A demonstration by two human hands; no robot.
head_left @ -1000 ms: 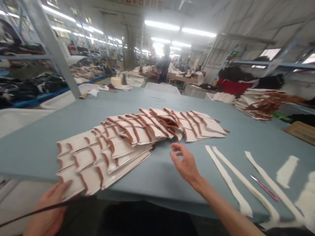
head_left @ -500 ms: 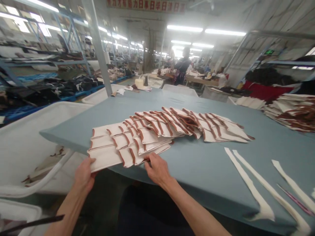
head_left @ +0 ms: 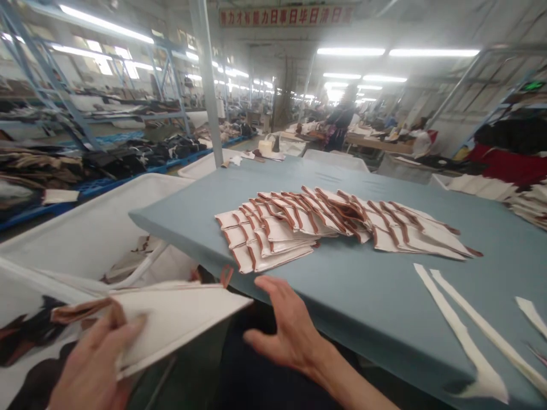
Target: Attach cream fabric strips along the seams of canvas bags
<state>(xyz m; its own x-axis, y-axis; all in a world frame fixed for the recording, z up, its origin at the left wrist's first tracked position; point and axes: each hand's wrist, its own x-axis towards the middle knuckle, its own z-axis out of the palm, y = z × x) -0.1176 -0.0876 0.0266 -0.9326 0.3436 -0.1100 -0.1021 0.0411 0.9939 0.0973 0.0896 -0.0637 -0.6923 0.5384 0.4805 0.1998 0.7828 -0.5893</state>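
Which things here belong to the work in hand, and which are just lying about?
In hand: held pieces, gripped by the left hand; fanned pieces on the table; right hand, open by the table edge.
Lying about: strips; bin; far stack; shelves.

Blue-grey table (head_left: 342,302), as I see it from my remote station: cream pieces with brown trim (head_left: 325,225) fanned across middle (each overlapping next); long cream strips (head_left: 459,324) flat at right, apart from fan.
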